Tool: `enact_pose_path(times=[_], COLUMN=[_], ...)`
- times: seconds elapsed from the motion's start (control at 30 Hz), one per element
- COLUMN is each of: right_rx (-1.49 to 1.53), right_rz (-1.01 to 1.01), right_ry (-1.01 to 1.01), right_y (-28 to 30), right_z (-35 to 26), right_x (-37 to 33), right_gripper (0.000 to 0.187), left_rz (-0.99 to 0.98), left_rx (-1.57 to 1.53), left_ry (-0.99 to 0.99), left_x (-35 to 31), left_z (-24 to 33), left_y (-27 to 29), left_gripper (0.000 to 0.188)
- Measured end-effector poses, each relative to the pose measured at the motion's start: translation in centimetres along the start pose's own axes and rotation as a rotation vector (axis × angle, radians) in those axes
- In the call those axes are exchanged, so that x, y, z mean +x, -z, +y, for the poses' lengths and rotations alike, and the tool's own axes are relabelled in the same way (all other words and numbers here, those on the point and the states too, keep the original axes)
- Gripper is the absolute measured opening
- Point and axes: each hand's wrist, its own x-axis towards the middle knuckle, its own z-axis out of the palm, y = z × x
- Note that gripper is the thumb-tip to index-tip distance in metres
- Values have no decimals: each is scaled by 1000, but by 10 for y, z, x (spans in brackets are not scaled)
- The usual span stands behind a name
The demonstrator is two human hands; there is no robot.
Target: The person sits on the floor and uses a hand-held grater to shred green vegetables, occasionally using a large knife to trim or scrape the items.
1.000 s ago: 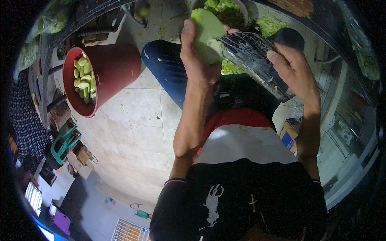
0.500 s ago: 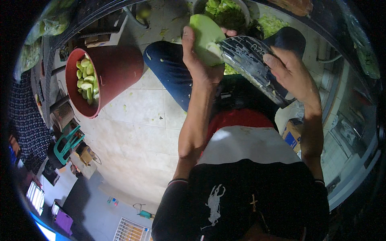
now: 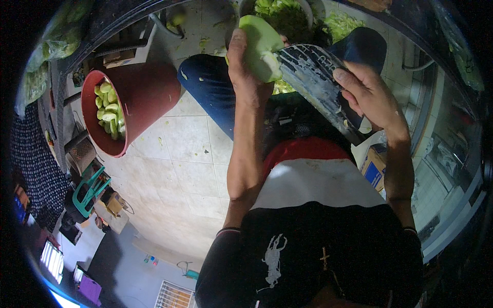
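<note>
My left hand is wrapped round a large green fruit, its thumb along the left side. Where the skin is cut away, the fruit's lower right shows pale flesh. My right hand grips a broad, dark-bladed knife smeared with whitish residue. The blade slants up to the left, and its far end meets the cut part of the fruit. The knife's handle is mostly hidden by my right fingers. Both hands are above my lap, between my knees.
To the left a red bucket, tipped in view, holds several pale green pieces. Beyond my knees stands a round container of green cuttings, with more shreds beside it. A cardboard box sits at my right.
The hands, fruit and knife have shifted slightly left in view. The blade has turned to show more of its flat face, still against the fruit.
</note>
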Motion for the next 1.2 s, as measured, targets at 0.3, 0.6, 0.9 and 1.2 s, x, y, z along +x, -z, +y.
enact_pose_path(times=[0.3, 0.6, 0.9, 1.2], right_rx=[-186, 119, -20, -278], right_rz=[48, 37, 93, 131], right_ry=[126, -56, 123, 191], right_y=[6, -16, -9, 13], right_z=[-15, 13, 22, -1], right_x=[-8, -9, 0, -1], right_gripper=[29, 28, 30, 29], left_rz=[-26, -31, -17, 70], left_rx=[54, -54, 35, -33], left_ry=[-106, -59, -108, -84], left_x=[5, 3, 9, 1], left_z=[-2, -11, -23, -10], left_y=[-2, 0, 11, -9], left_gripper=[58, 59, 61, 59])
